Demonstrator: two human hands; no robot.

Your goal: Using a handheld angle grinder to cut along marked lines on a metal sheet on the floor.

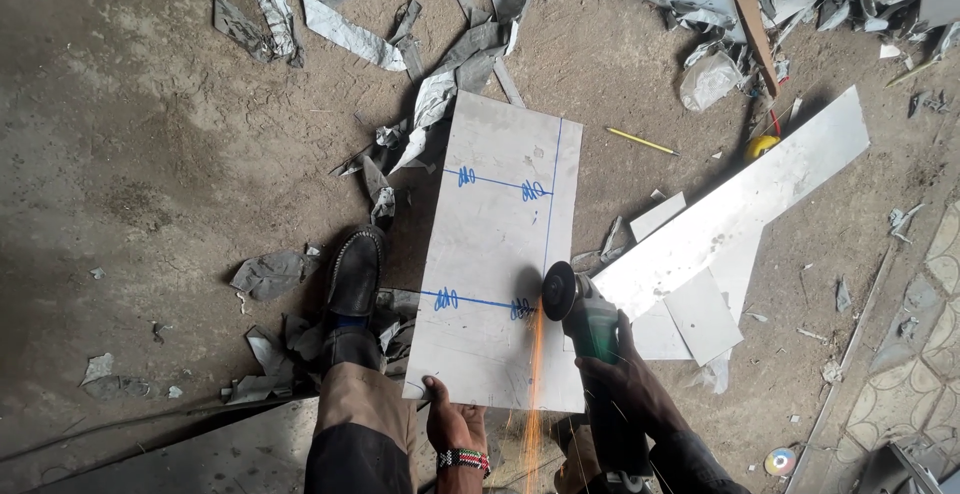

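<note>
metal sheet (495, 254) under left fingers (436, 388), grinder (585, 316) right

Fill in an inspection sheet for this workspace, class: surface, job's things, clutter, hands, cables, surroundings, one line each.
Surface: bare dirt floor, dusty and uneven.
Job's things: pale metal sheet lying flat, marked with blue lines; angle grinder with its disc on the long blue line, sparks flying toward the person.
Clutter: crumpled metal offcuts around the sheet; a yellow pencil; a loose disc on the ground.
Hands: left hand presses the sheet's near edge, fingers on it; right hand grips the grinder; a shoe stands beside the sheet's left edge.
Cables: nothing seen.
Surroundings: long metal strip to the right; patterned paving at far right.
</note>
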